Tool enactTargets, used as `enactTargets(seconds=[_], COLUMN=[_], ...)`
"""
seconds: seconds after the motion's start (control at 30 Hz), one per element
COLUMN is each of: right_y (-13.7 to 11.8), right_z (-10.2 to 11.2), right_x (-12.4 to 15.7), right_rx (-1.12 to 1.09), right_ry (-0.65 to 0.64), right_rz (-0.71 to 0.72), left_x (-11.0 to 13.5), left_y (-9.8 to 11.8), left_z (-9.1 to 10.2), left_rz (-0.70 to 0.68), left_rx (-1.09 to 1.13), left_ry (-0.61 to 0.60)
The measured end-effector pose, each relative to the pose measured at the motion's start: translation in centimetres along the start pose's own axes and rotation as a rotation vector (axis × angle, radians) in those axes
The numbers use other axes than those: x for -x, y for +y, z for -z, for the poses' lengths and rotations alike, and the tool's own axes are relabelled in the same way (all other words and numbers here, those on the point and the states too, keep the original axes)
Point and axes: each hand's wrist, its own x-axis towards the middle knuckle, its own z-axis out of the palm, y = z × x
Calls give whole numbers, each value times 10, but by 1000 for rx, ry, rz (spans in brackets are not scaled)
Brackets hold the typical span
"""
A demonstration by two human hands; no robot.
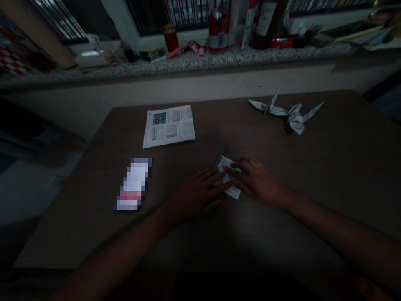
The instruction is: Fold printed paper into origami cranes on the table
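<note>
On the table point(216, 129), the person's left hand point(197, 190) and right hand point(260, 182) rest on a small folded paper point(226, 178) between them, fingers extended and slightly apart; its creases are too dim to tell.

Left hand point(200, 192) and right hand point(258, 179) rest on small folded paper point(234, 192) — two paper cranes point(296, 119) beyond.

The left hand point(200, 190) and right hand point(258, 179) hide part of the small paper point(234, 192). Blocky squares blur the phone point(134, 182). The printed sheet point(171, 125) has words too tiny to read.
</note>
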Motion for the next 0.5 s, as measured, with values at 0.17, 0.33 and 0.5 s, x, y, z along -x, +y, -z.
enactTargets(seconds=[0.17, 0.33, 0.5], right_y=[0, -1, -2], right_z=[0, 1, 2], right_x=[0, 1, 1], right_rx=[4, -25, -27], right_ry=[-14, -18, -19], right_rz=[-14, -11, -15], left_x=[4, 7, 7], left_y=[0, 1, 5], left_z=[-2, 2, 3], left_rz=[-6, -39, -40], left_rx=[23, 56, 74], left_ry=[-27, -48, -30])
